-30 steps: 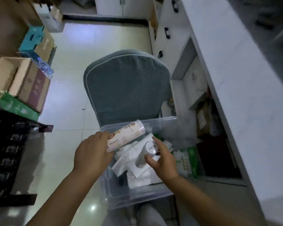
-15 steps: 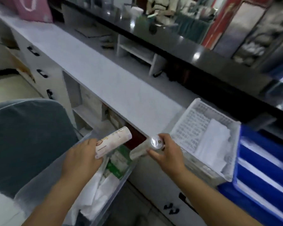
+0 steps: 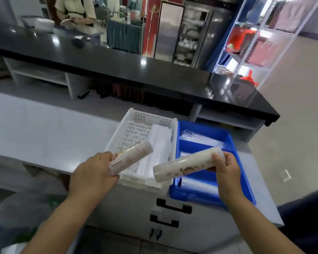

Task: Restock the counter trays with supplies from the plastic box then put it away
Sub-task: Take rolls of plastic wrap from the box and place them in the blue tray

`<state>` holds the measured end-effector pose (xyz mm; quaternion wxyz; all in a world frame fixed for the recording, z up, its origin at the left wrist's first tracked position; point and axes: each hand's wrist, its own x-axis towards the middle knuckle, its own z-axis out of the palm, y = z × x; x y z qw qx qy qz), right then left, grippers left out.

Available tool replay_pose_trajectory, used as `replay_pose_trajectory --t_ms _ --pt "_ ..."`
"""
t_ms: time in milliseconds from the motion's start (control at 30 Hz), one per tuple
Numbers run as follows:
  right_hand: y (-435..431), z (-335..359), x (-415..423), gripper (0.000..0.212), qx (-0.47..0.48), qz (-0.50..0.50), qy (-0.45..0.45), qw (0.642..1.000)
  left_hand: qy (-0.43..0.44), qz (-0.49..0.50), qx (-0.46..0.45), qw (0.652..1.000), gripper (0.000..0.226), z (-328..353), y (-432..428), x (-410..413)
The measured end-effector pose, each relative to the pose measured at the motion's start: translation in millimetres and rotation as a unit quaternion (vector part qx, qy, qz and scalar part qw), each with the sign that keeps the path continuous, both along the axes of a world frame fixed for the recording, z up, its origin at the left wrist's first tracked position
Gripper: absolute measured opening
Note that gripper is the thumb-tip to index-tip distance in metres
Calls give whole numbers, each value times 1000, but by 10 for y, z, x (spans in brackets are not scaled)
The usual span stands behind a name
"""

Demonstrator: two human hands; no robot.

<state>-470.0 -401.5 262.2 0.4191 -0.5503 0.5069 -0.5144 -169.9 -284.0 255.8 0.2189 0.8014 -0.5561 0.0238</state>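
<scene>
Pale grey counter worktop (image 3: 44, 136) carries two trays touching side by side at its front edge, near the right corner: a blue divided plastic tray (image 3: 200, 128) and a white perforated plastic tray (image 3: 147, 118). The left hand (image 3: 92, 173) grasps one film-wrapped printed roll (image 3: 132, 158) by its near end above the white tray's front rim. The right hand (image 3: 226, 171) grips a second film-wrapped roll (image 3: 185, 165) by its right end above the rims where the trays meet. Both rolls are probably poised for sorting.
</scene>
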Motion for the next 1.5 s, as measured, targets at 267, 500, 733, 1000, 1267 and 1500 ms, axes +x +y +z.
replay_pose_trajectory --t_ms 267,500,733,1000,1267,1500 --pt "-739 -239 -925 12 106 3 -21 994 -23 -16 -1 1000 35 33 -944 -862" --pt "-1054 -329 -1306 27 135 63 271 951 -13 -14 46 999 38 -99 -1474 -1314" --pt "-1088 -401 -1339 63 2 79 620 780 -29 -47 82 995 31 -126 -1707 -1419" --pt "-940 -427 -1229 48 4 58 684 728 -59 -98 97 989 40 -81 -1796 -1328" --pt "-903 -257 -787 42 -164 40 476 863 -123 -198 57 971 46 -85 -1794 -1358" --pt "-1059 -48 -607 77 -194 184 647 714 -167 -311 13 935 49 -52 -1778 -1650"
